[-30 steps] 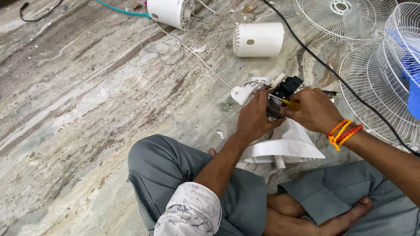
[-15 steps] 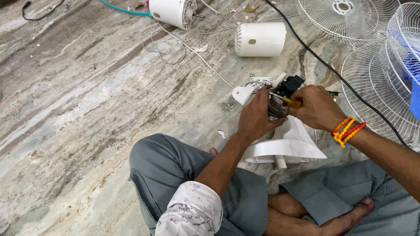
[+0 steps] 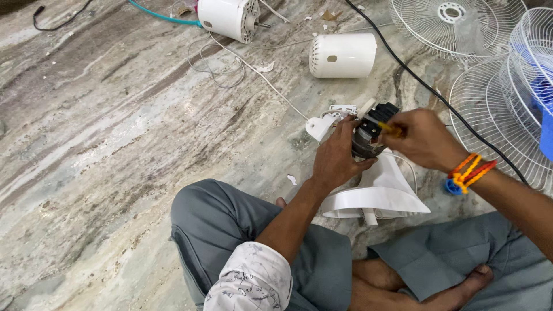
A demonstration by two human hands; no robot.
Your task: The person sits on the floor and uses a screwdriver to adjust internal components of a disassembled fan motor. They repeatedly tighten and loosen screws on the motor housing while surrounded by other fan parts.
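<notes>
A: So, where is the fan motor (image 3: 368, 135) sitting?

B: It is standing over the white fan base (image 3: 383, 193), its axis tilting up and away from the person.

A: And the hands?

B: The left hand (image 3: 337, 158) is wrapping its near side; the right hand (image 3: 423, 138), equally close, is pinching a yellow-handled tool (image 3: 390, 128) against its top.

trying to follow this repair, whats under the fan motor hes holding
Under the fan motor sits a white cone-shaped base piece on the stone floor. The left hand grips the motor's side, the right hand works on top; the joint between them is hidden.
</notes>
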